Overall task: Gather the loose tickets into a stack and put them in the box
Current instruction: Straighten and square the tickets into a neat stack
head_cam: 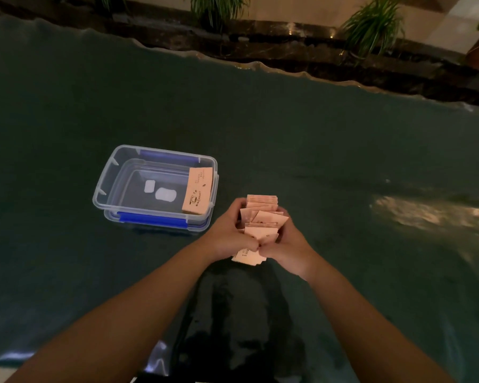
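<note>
A bunch of pale pink tickets (261, 217) stands uneven on the dark green table, squeezed between my two hands. My left hand (227, 233) presses its left side and my right hand (284, 244) its right side; my thumbs meet at the near end. A few tickets stick out crooked at the top and bottom. Left of my hands sits a clear plastic box (108, 175) with blue clips, open. One stack of tickets (198, 190) with a coffee-cup print lies inside along its right wall.
The green tablecloth (315, 147) spreads wide all around. Its far edge meets a dark stone ledge (288, 51) with potted plants (371, 26). A dark shape (233, 327) shows at the near edge between my forearms.
</note>
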Demonstrator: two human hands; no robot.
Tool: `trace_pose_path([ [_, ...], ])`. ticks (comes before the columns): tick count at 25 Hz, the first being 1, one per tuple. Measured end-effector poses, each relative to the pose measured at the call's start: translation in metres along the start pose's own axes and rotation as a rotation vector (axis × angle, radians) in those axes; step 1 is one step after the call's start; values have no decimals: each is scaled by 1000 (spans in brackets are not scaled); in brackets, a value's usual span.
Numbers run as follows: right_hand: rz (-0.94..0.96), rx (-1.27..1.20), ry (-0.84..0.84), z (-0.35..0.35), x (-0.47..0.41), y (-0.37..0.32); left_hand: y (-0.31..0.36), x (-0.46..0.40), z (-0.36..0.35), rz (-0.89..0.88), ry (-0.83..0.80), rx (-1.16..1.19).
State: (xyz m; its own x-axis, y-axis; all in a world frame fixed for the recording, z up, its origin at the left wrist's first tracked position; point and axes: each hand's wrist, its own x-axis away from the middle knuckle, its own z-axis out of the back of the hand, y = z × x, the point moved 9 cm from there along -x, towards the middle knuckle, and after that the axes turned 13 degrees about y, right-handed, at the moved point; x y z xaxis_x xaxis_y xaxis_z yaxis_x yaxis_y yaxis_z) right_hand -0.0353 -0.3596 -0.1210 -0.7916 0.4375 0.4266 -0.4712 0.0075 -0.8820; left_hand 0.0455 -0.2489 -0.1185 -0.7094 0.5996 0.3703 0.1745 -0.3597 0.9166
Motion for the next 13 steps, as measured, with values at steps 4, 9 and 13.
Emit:
trace_pose_path([
  [4,97,74,58,-4,-4,-1,1,6,3,-118,19,-91],
  [9,107,151,105,-9,2,11,-27,7,-3,-117,7,-84],
  [13,100,215,41,-16,6,20,-51,6,-9,-36,-11,-86],
])
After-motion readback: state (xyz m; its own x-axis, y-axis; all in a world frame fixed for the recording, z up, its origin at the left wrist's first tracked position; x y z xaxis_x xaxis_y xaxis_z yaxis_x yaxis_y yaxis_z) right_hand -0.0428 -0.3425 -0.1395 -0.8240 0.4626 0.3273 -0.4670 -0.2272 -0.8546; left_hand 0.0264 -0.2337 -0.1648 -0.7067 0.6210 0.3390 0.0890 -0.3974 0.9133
